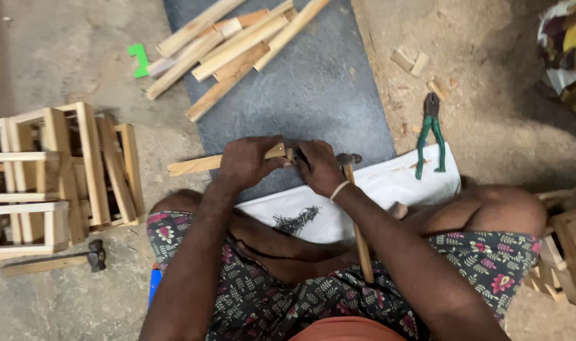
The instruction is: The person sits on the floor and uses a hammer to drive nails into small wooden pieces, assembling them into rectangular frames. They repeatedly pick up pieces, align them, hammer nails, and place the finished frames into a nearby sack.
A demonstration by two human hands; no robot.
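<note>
No packages, labels, signs or screens show here — none at all; only bare workshop things.

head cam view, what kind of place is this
Most likely an informal woodworking spot on a bare floor. Cut wooden slats lie piled on a grey mat, finished slat frames stand beside, with a hammer, pliers and small nails close by.

I am seeing my left hand (247,163) and right hand (318,165) lying on a wooden strip (199,165) over the mat (313,95); stacked sticks (228,47) behind, frames (54,170) left, pliers (430,134) right, nails (295,221) on the sheet (389,186).
</note>
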